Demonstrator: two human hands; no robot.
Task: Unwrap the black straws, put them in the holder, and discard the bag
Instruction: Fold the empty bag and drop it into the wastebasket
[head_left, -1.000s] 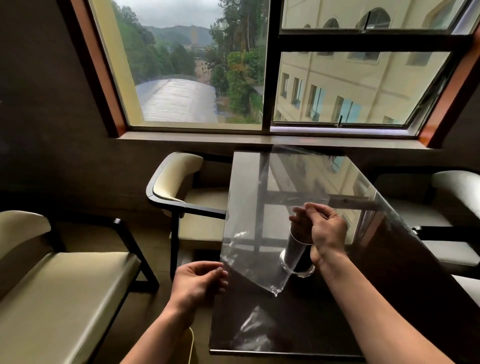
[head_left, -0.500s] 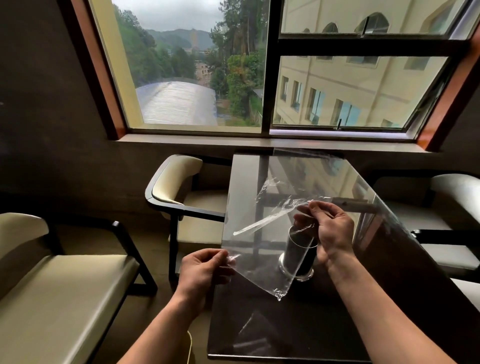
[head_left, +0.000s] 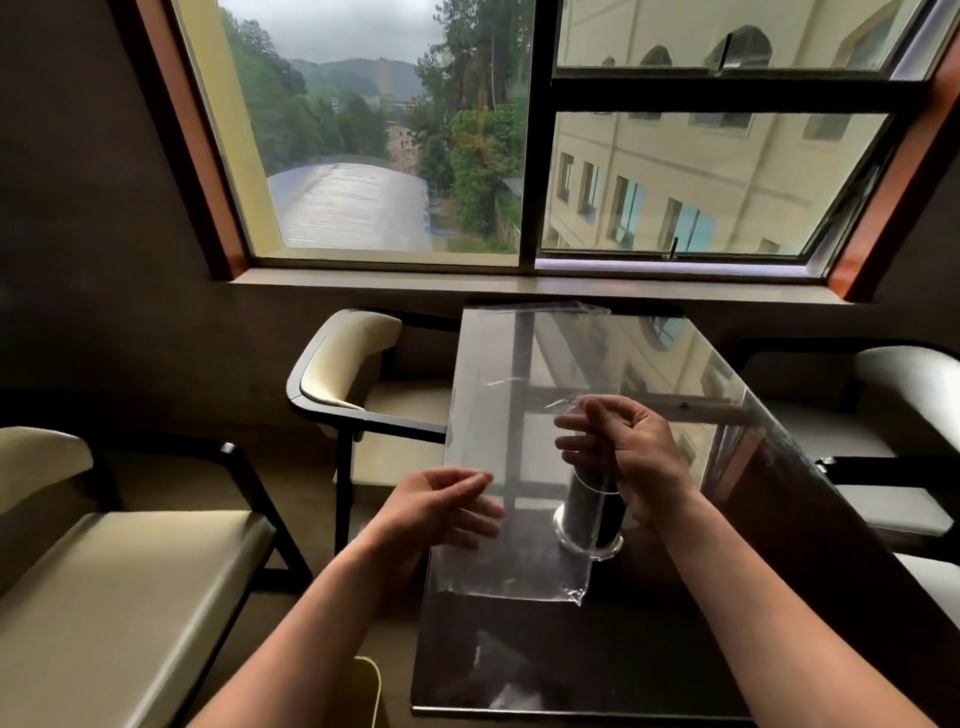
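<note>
While right hand (head_left: 634, 452) pinches it, glossy clear bag (head_left: 498, 415) hangs flat

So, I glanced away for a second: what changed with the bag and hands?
The left hand rose rightward to the bag; it, crumpled before, now hangs flat. The right hand still pinches its top above the holder, unmoved on the table.
</note>
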